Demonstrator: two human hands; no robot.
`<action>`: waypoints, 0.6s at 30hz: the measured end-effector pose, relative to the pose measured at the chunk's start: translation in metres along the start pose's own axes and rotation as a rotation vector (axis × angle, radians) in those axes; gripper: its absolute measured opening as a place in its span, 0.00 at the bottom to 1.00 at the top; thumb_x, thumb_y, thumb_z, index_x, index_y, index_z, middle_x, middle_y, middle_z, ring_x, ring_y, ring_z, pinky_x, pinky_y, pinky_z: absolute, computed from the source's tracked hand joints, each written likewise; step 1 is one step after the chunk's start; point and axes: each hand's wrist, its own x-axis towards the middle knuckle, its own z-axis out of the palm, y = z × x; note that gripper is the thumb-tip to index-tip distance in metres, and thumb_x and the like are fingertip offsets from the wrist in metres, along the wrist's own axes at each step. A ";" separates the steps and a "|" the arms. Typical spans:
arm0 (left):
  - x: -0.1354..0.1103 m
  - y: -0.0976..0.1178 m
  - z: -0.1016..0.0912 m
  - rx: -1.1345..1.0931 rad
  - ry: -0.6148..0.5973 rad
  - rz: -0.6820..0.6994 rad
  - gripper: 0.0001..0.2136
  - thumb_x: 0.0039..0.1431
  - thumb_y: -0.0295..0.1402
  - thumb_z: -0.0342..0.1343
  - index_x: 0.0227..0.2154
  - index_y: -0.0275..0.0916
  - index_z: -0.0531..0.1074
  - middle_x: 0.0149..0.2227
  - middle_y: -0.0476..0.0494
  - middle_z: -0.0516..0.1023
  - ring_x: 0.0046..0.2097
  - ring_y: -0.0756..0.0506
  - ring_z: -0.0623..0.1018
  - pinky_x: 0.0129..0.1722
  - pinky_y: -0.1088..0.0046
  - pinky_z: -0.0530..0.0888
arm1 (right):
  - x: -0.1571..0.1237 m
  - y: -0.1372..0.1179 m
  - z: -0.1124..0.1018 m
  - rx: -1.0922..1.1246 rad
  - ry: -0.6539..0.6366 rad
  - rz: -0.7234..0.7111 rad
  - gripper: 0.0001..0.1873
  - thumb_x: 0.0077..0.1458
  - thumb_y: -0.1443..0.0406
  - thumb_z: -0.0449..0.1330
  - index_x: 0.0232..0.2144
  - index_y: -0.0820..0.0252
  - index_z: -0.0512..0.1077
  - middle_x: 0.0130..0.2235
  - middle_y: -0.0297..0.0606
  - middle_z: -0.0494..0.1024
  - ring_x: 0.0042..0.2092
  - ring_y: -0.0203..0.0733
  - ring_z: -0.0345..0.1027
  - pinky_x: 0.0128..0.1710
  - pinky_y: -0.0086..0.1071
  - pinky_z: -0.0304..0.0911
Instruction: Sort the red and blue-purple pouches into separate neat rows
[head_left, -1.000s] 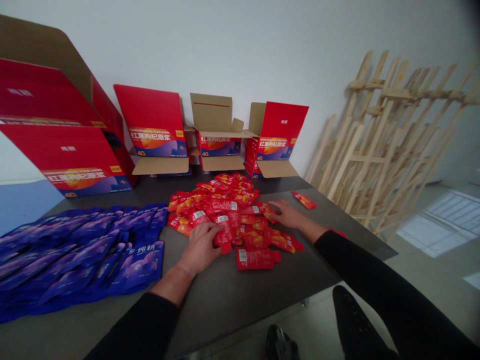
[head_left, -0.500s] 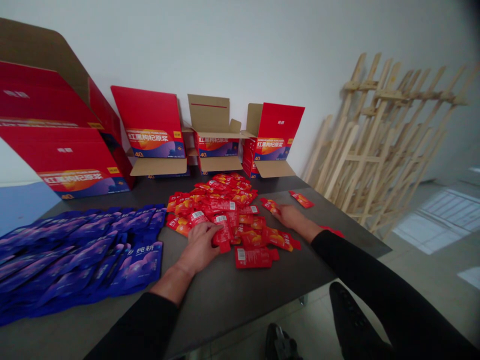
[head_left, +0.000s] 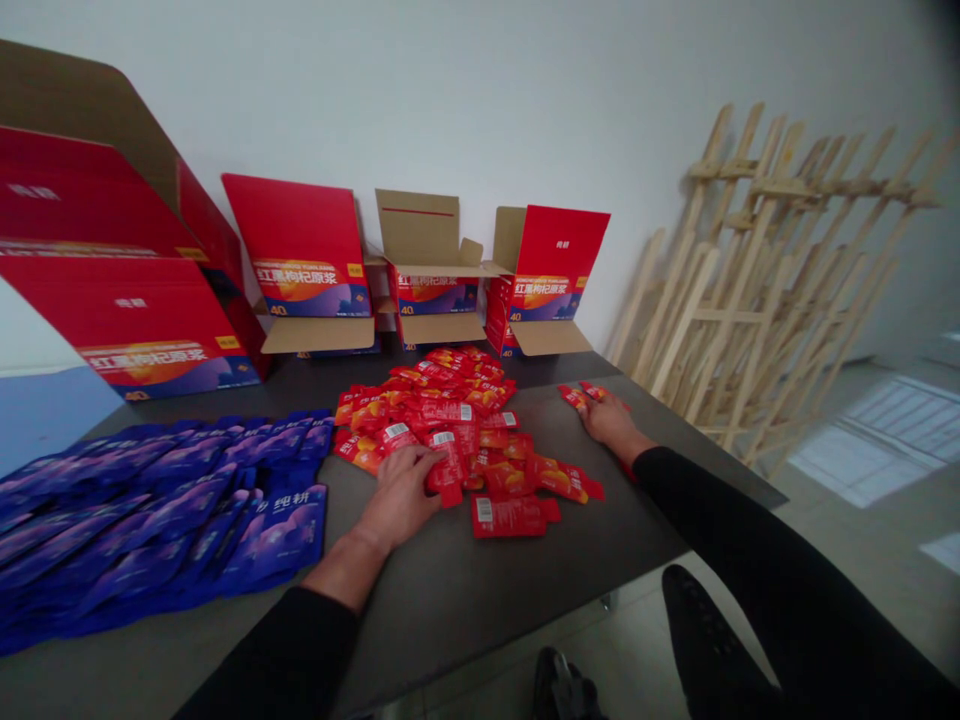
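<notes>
A heap of several small red sachets lies in the middle of the dark table. My left hand rests at the heap's near edge, fingers curled on a red sachet. My right hand is out to the right of the heap, flat on the table, its fingers on two loose red sachets near the table's right edge. One sachet lies alone at the front of the heap.
Many blue pouches are spread over the table's left side. Open red cartons stand along the wall at the back and left. Wooden frames lean against the wall on the right. My legs and shoe show below the table edge.
My right hand has slid a sachet from the heap's right side out towards the loose sachet near the table's right edge. The left hand has stayed put.
</notes>
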 end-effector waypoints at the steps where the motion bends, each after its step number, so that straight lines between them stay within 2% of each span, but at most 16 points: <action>1: 0.000 -0.001 0.001 0.002 0.001 0.002 0.27 0.51 0.31 0.66 0.56 0.43 0.74 0.54 0.39 0.73 0.58 0.35 0.69 0.60 0.53 0.64 | 0.000 0.000 0.000 0.010 0.003 0.003 0.30 0.71 0.55 0.41 0.55 0.70 0.74 0.55 0.61 0.74 0.58 0.56 0.67 0.60 0.45 0.57; 4: -0.001 -0.004 0.003 0.006 0.007 0.018 0.26 0.52 0.32 0.66 0.56 0.43 0.74 0.54 0.39 0.73 0.58 0.35 0.69 0.59 0.53 0.64 | -0.003 -0.002 -0.004 0.019 0.025 0.045 0.30 0.71 0.55 0.42 0.53 0.71 0.74 0.55 0.61 0.74 0.57 0.56 0.67 0.59 0.45 0.58; 6: -0.001 -0.006 0.004 0.003 0.011 0.022 0.26 0.52 0.33 0.66 0.57 0.43 0.74 0.54 0.39 0.73 0.58 0.35 0.69 0.59 0.53 0.64 | -0.006 -0.006 -0.010 0.054 0.072 0.024 0.29 0.70 0.54 0.45 0.54 0.70 0.74 0.56 0.61 0.73 0.58 0.57 0.66 0.59 0.45 0.58; 8: -0.001 -0.006 0.004 -0.001 0.012 0.019 0.26 0.53 0.34 0.66 0.56 0.43 0.74 0.54 0.39 0.73 0.57 0.35 0.69 0.59 0.53 0.64 | -0.014 -0.013 -0.019 0.163 0.074 -0.134 0.26 0.69 0.54 0.49 0.54 0.68 0.74 0.56 0.58 0.74 0.58 0.55 0.67 0.59 0.43 0.59; 9: -0.001 -0.005 0.003 -0.004 0.011 0.018 0.26 0.53 0.34 0.66 0.56 0.43 0.74 0.53 0.39 0.73 0.57 0.35 0.69 0.60 0.53 0.64 | -0.019 -0.017 -0.025 0.245 0.033 -0.248 0.25 0.68 0.53 0.51 0.53 0.66 0.75 0.54 0.55 0.75 0.56 0.52 0.69 0.57 0.41 0.61; 11: -0.001 -0.004 0.003 -0.009 0.010 0.014 0.26 0.53 0.34 0.66 0.56 0.44 0.74 0.53 0.40 0.73 0.57 0.35 0.69 0.60 0.53 0.64 | -0.035 -0.026 -0.036 0.416 -0.103 -0.445 0.23 0.66 0.52 0.54 0.50 0.62 0.76 0.50 0.49 0.78 0.49 0.47 0.72 0.51 0.37 0.65; 13: -0.001 -0.003 0.002 -0.013 0.009 0.005 0.25 0.52 0.33 0.66 0.56 0.44 0.74 0.53 0.40 0.73 0.57 0.35 0.70 0.60 0.52 0.64 | -0.054 -0.036 -0.046 0.513 -0.221 -0.551 0.25 0.61 0.48 0.59 0.49 0.60 0.76 0.47 0.45 0.79 0.45 0.46 0.73 0.46 0.35 0.67; 16: 0.000 -0.002 0.000 -0.015 0.004 -0.001 0.26 0.52 0.33 0.67 0.55 0.43 0.74 0.52 0.40 0.73 0.57 0.35 0.70 0.60 0.52 0.64 | -0.080 -0.047 -0.055 0.474 -0.255 -0.662 0.32 0.52 0.47 0.67 0.52 0.60 0.75 0.49 0.46 0.77 0.48 0.49 0.71 0.50 0.38 0.66; 18: 0.001 -0.002 0.000 -0.010 0.003 0.004 0.27 0.51 0.33 0.67 0.56 0.43 0.74 0.53 0.39 0.73 0.58 0.34 0.70 0.59 0.52 0.65 | -0.091 -0.053 -0.057 0.414 -0.235 -0.718 0.33 0.51 0.50 0.69 0.54 0.60 0.74 0.50 0.47 0.77 0.50 0.51 0.70 0.52 0.39 0.63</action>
